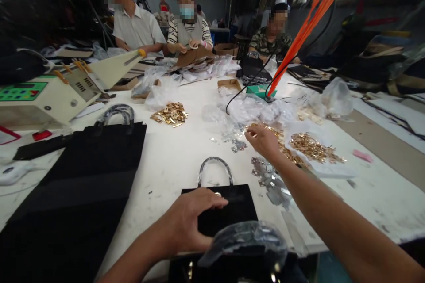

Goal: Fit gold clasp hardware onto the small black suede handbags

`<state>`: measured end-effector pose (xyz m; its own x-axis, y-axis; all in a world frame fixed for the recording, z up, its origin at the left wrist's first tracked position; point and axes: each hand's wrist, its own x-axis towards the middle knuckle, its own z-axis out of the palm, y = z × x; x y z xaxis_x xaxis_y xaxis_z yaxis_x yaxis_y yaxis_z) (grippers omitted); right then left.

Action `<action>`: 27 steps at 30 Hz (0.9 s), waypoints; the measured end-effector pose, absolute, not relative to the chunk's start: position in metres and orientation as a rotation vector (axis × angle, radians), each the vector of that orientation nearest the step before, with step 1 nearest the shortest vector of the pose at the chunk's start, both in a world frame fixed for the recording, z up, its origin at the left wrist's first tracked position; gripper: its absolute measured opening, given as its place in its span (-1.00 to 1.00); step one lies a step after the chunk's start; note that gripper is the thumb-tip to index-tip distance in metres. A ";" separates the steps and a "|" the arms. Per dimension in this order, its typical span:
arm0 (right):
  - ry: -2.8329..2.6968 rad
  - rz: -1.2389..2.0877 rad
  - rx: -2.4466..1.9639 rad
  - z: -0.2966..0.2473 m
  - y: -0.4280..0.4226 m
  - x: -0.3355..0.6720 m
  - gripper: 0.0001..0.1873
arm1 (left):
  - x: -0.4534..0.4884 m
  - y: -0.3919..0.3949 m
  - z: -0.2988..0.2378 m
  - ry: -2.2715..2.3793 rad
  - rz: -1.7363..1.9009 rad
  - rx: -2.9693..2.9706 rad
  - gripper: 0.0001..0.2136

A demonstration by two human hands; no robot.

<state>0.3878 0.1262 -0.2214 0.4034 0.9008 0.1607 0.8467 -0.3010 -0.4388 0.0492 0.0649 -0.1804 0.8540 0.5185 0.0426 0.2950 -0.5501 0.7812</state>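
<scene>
A black bag panel (239, 203) with a plastic-wrapped loop handle (215, 163) lies on the table in front of me. Over its left part reaches my left hand (191, 216), fingers stretched out and thumb spread apart. Closest to me is a black bag (239, 269) with gold fittings and a plastic-wrapped handle (249, 239), near my left thumb. My right hand (264, 141) is at the left edge of a pile of small gold metal fittings (287, 150). Its fingers are curled together; what they hold is hidden. Flat silver metal plates (270, 181) lie just below that hand.
Stacked black panels (96, 168) cover the left side, by a cream machine (49, 101). Gold pieces lie heaped (171, 114) mid-table, more on white wrapping (312, 146). Orange strands (299, 31) hang at right. Several people (189, 31) sit opposite.
</scene>
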 end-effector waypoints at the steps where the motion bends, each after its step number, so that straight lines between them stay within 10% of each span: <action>1: -1.462 0.195 -2.142 -0.219 0.110 0.378 -0.66 | 0.050 0.063 -0.174 0.576 0.248 2.154 -0.48; 9: -1.105 0.755 -1.512 -0.246 -0.041 0.279 -0.79 | 0.067 0.061 -0.169 0.595 0.090 2.227 -0.43; 27: -1.620 0.469 -1.479 -0.279 -0.064 0.246 -0.87 | 0.117 0.081 -0.203 0.978 -0.027 2.316 -0.90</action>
